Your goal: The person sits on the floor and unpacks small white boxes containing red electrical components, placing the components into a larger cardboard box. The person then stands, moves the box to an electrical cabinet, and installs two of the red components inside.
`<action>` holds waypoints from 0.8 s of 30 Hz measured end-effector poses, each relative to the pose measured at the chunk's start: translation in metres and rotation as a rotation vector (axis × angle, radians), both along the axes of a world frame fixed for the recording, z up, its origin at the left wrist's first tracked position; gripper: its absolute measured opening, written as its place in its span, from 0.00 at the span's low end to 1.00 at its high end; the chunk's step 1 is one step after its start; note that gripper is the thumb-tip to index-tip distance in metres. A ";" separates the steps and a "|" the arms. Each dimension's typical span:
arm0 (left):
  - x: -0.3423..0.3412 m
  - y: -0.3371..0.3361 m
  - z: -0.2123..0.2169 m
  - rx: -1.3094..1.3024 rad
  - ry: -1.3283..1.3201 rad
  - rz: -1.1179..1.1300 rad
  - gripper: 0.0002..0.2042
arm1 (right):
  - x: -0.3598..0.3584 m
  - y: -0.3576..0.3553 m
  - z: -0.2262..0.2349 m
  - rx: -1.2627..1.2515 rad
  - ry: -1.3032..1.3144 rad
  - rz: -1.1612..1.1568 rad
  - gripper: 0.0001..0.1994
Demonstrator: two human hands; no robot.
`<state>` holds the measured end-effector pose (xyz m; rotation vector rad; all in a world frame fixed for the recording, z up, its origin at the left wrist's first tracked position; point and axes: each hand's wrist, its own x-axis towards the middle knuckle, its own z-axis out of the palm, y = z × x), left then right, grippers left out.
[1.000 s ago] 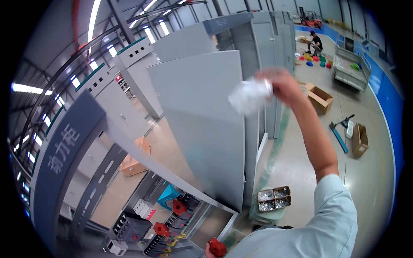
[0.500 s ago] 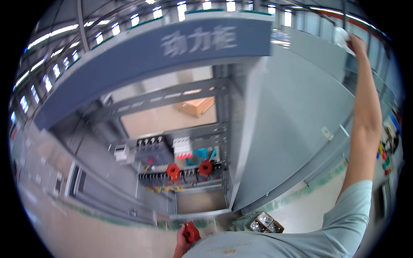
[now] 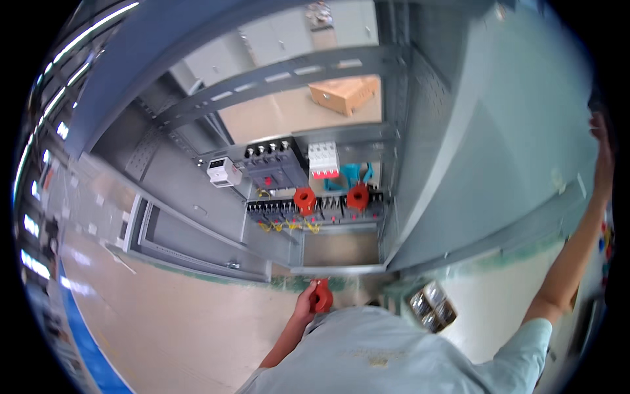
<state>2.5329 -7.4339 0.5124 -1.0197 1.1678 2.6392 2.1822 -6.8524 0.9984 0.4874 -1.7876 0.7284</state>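
My left hand (image 3: pixel 304 308) is closed round a red ring-shaped current transformer (image 3: pixel 325 295), low in front of the open grey cabinet (image 3: pixel 335 269). My right arm reaches far out to the right. The right hand (image 3: pixel 602 148) is at the dark picture rim, beside the grey side panel (image 3: pixel 512 151); its fingers are blurred, and what they hold, if anything, is unclear. Two similar red current transformers (image 3: pixel 305 209) sit in the cabinet at a row of small black breakers (image 3: pixel 275 213). Above that row is a large grey circuit breaker (image 3: pixel 279 172).
A white breaker block (image 3: pixel 323 159) and a white meter (image 3: pixel 224 173) are mounted inside the cabinet. A turquoise part (image 3: pixel 352 173) shows behind. A box of metal hardware (image 3: pixel 430 307) stands at the cabinet's front right. Through the frame, a brown box (image 3: pixel 344 95) lies beyond.
My view has tilted down. My right hand, raised with a whitish translucent thing, is now lower and farther right, and that thing no longer shows. The left hand still holds the red current transformer.
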 end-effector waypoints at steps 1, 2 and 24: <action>-0.008 -0.001 0.000 0.034 0.013 -0.034 0.19 | 0.022 0.015 -0.050 0.031 -0.200 -0.171 0.19; -0.015 -0.001 0.003 0.012 -0.016 -0.067 0.20 | 0.050 0.005 -0.100 -0.081 -0.455 0.042 0.17; -0.043 -0.055 -0.028 -0.176 -0.328 -0.614 0.27 | 0.349 -0.123 -0.771 -0.343 -1.720 -0.648 0.13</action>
